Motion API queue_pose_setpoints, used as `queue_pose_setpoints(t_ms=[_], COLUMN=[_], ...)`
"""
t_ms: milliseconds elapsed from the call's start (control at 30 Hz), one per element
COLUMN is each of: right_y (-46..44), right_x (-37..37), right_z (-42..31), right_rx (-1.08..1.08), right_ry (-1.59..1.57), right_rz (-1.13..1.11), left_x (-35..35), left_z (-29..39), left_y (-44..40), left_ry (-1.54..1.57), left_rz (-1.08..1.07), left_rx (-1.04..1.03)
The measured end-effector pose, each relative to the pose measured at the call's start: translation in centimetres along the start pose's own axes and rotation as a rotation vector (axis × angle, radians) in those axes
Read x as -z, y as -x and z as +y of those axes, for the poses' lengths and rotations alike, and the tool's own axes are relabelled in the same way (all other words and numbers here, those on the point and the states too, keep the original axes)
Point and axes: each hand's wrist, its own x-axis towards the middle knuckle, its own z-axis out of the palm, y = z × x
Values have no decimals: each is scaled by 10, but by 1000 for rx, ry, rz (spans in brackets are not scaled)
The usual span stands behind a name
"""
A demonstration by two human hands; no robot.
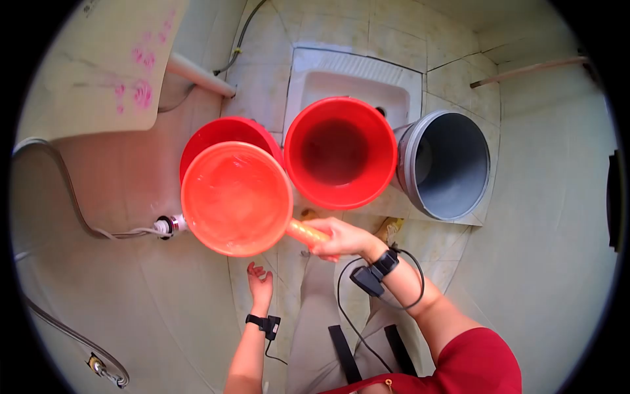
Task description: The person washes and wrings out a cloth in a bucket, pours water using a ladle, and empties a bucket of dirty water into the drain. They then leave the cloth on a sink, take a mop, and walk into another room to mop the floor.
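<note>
My right hand (341,240) is wrapped round the handle of an orange water dipper (236,197), whose wide bowl is raised and seems to hold water. The bowl hangs in front of a red bucket (223,134) on the left and hides most of it. Right of the dipper stands a second red bucket (384,151) with some dark-looking liquid at its bottom. Below the dipper's bowl, my left hand (260,282) hangs with loosely curled fingers apart and nothing in them.
A grey bucket (413,164) leans at the right. Behind the buckets lies a white squat toilet (354,82). A washbasin (98,72) juts in at upper left, with a white pipe (200,75) beneath it. Hoses (65,177) run along the left wall. A cable (413,262) loops from my right wrist.
</note>
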Motion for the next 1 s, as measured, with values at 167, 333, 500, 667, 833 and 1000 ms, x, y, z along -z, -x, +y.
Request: queue_pose_setpoints(t_ms=[167,333,500,667,833,1000], right_y=[110,225,308,340,355,372], right_x=[-27,-49,-37,8,22,33], right_z=[-38,-58,-63,-52,-57,-55], right_rx=[-13,71,182,252,261,140], right_ry=[-98,-139,-41,81,163,805], right_rz=[172,529,921,1158,1453,1656], left_x=[-5,-24,-55,-81,-88,-79], left_z=[38,90,133,177,216,241], left_y=[6,16,27,40,55,62], left_ry=[25,-157,-250,-306,-373,-392], left_rz=[-137,-119,-161,-205,-310,-265], left_rx=[-126,-120,-226,-314,-346,-425])
